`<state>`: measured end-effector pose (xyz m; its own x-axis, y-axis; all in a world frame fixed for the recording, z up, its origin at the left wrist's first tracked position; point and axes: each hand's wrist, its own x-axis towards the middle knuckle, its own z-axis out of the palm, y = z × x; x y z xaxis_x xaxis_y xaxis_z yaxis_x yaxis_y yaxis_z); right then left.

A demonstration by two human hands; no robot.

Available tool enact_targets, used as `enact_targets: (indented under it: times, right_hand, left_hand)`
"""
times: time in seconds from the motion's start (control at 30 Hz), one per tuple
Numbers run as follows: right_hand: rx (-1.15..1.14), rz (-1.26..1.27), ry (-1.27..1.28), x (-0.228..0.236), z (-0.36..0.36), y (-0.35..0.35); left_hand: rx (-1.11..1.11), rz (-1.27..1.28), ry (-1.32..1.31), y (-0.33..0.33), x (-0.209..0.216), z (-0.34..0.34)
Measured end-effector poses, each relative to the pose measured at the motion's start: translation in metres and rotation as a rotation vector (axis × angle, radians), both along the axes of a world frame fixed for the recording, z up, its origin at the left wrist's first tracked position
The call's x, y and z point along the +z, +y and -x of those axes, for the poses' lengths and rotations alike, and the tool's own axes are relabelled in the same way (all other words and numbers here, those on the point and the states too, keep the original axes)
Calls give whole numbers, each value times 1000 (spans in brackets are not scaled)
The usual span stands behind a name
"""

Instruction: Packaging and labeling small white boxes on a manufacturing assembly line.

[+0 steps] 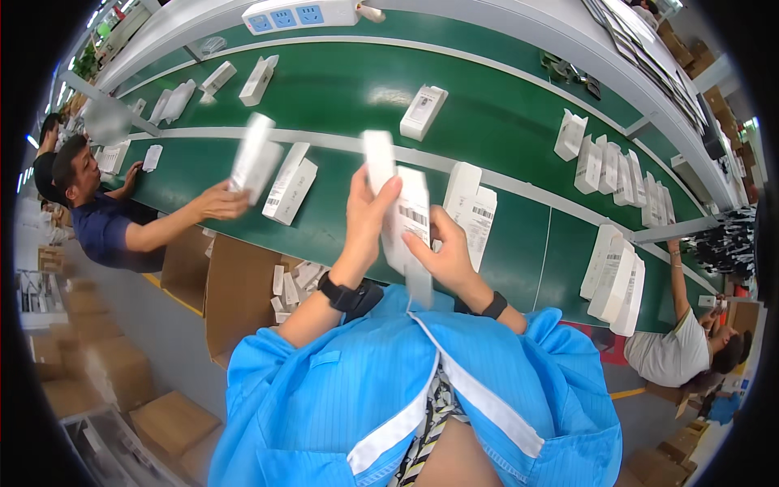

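Close in front of my chest, my left hand (369,213) is closed around a narrow white box (378,156) that stands up between thumb and fingers. Its thumb lies near the top of a second white box (412,193) with a barcode. My right hand (448,250) grips that barcoded box, thumb across its front and fingers behind. The lower end of this box is blurred. Just right of my hands, white boxes with barcodes (475,207) lean together on the green bench. Another white box pair (290,185) lies to the left.
A co-worker's hand (223,200) at left holds blurred white boxes (256,158). More boxes ride the green belt (341,89) behind the bench rail. A stack of white boxes (614,280) stands at right, near another person (677,345). Below left sits an open cardboard carton (231,296) holding small boxes.
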<state>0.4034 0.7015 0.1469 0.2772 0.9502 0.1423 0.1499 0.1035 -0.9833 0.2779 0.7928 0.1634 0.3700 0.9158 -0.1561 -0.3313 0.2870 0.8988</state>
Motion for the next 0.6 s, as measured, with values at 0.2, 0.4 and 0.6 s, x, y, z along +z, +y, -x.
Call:
enact_targets:
  times: [0.2,0.4,0.6]
  right_hand:
    - [67,-139,-22,32,3,18]
    - [-58,-239,-107,25,-3,20]
    - [-104,-100,34,35,6,11]
  left_hand:
    - [-113,-165,-21,-5,8,-2]
    - [9,-412,107,-26,17,-6]
    - [35,-325,-92,-23,27,-7]
